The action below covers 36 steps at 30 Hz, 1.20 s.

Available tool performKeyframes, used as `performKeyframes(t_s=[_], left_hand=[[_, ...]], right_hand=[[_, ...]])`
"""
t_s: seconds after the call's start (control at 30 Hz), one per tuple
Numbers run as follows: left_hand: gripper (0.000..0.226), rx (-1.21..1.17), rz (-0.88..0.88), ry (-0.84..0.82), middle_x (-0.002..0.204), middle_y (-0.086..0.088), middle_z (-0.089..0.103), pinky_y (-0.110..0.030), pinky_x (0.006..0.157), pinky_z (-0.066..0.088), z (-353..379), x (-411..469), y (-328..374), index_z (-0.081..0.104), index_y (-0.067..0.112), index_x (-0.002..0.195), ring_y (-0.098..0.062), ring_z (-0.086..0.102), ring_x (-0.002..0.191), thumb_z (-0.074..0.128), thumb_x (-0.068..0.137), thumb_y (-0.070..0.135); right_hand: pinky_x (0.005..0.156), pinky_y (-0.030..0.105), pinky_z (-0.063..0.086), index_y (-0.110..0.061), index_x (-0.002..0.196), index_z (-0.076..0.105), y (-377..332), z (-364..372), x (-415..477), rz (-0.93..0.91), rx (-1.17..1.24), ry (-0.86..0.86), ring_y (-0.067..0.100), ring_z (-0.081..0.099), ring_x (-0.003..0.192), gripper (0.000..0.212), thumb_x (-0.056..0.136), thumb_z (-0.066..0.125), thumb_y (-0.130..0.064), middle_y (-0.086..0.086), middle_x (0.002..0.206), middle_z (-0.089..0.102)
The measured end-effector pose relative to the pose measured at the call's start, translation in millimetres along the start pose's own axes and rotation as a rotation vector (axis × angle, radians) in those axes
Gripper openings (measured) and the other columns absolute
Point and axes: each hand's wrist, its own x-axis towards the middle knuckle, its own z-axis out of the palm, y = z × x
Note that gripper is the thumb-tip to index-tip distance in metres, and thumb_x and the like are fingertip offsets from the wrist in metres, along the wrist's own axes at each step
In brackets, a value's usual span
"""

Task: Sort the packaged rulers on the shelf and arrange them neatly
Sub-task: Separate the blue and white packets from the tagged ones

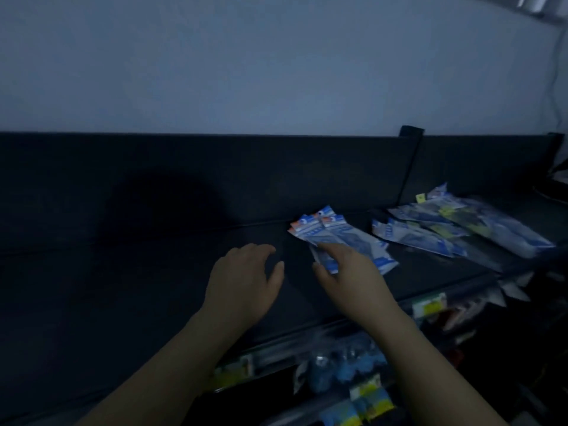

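**Dim shot, rulers on the shelf**

It's really dark and blurry, so the print on the packs is unreadable. The right hand (347,278) has hold of the near end of a small stack of rulers (335,232) mid-shelf, thumb on the left edge and fingers over the top, hiding that end. The left hand (246,278) hovers just left of it, loose and holding nothing. A second pile (455,229) lies fanned out further right on the shelf (123,287). The goods (344,367) on the level below are just blue and yellow smears.
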Motion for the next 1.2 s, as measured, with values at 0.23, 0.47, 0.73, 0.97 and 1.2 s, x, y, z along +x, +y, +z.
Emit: performKeyframes(t_s=[0.23, 0.47, 0.73, 0.97, 1.2], left_hand=[[0.038, -0.054, 0.064, -0.112, 0.120, 0.003, 0.062, -0.035, 0.088, 0.046, 60.9, 34.6, 83.0, 0.056, 0.024, 0.126, -0.018, 0.055, 0.107, 0.044, 0.096, 0.043], [0.037, -0.037, 0.123, -0.196, 0.118, -0.001, 0.062, -0.034, 0.088, 0.046, 103.9, 81.1, 116.9, 0.059, 0.017, 0.123, -0.018, 0.055, 0.108, 0.044, 0.097, 0.038], [0.035, -0.130, 0.099, -0.264, 0.113, -0.008, 0.061, -0.041, 0.086, 0.049, 148.0, 143.6, 150.1, 0.060, 0.009, 0.115, -0.022, 0.057, 0.102, 0.051, 0.094, 0.036], [0.023, -0.204, -0.003, -0.407, 0.103, -0.012, 0.059, -0.030, 0.071, 0.043, 199.8, 195.5, 178.3, 0.053, 0.009, 0.093, -0.026, 0.057, 0.095, 0.058, 0.090, 0.031], [0.034, -0.280, -0.234, -0.533, 0.109, -0.009, 0.061, -0.028, 0.076, 0.046, 234.9, 232.8, 197.4, 0.056, 0.004, 0.103, -0.022, 0.059, 0.096, 0.068, 0.084, 0.030]], right_hand=[[0.100, 0.031, 0.042, -0.022, 0.142, 0.043, 99.3, -30.6, 1.6, 0.104, -0.033, -0.012, 0.017, 0.050, 0.123, 0.046, 0.098, 0.048, -0.035, -0.002, 0.144, 0.047], [0.099, 0.031, 0.042, -0.018, 0.139, 0.047, 164.1, -51.9, 18.0, 0.186, -0.025, -0.020, 0.017, 0.050, 0.123, 0.045, 0.097, 0.050, -0.035, 0.000, 0.140, 0.052], [0.096, 0.037, 0.046, -0.015, 0.139, 0.047, 222.7, -66.7, 51.1, 0.354, -0.034, -0.013, 0.023, 0.054, 0.118, 0.044, 0.097, 0.050, -0.029, 0.006, 0.137, 0.054], [0.084, 0.039, 0.051, -0.011, 0.135, 0.050, 291.9, -68.9, 78.2, 0.460, -0.080, -0.080, 0.029, 0.059, 0.106, 0.038, 0.099, 0.047, -0.023, 0.011, 0.138, 0.052], [0.068, 0.032, 0.044, 0.001, 0.098, 0.062, 347.6, -65.8, 110.4, 0.310, -0.063, -0.183, 0.027, 0.058, 0.086, 0.022, 0.097, 0.048, -0.016, 0.014, 0.102, 0.062]])
